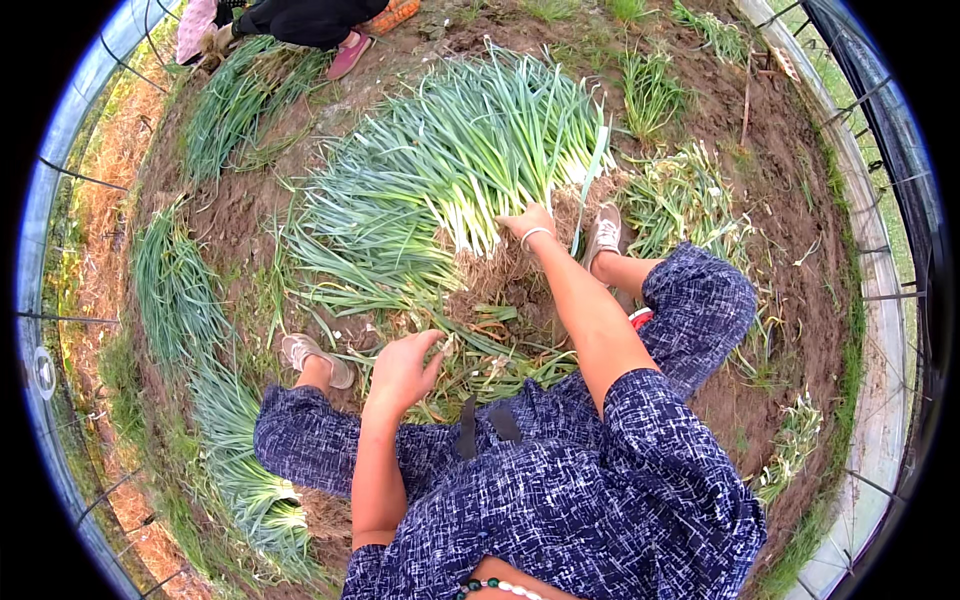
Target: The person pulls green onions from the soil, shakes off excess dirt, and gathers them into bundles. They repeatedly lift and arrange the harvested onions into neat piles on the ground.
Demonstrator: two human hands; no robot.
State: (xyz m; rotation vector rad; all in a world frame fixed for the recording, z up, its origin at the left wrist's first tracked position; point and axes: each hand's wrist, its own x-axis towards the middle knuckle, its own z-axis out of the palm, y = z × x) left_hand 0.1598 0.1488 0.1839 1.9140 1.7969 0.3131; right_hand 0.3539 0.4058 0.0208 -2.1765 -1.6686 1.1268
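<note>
A broad heap of green onions (450, 157) lies on the soil before me, green tops pointing away and white stems towards me. My right hand (531, 223) reaches onto the near edge of the heap, among the white stems. Its fingers are partly hidden, so whether it grips any stalk cannot be made out. Nearer to me, my left hand (405, 371) hovers over the ground with thumb and fingers apart and nothing visible in it. Stripped leaves (502, 367) litter the soil between my feet. Dry, brown roots (487, 277) stick out from the heap.
More green onions (176, 277) lie along the left, with another bundle (232, 105) near a crouching person (307, 22). Discarded leaves (682, 195) are piled beyond my right shoe (604, 232). My left shoe (319, 360) stands by the heap. A pale border (874, 262) edges the plot at right.
</note>
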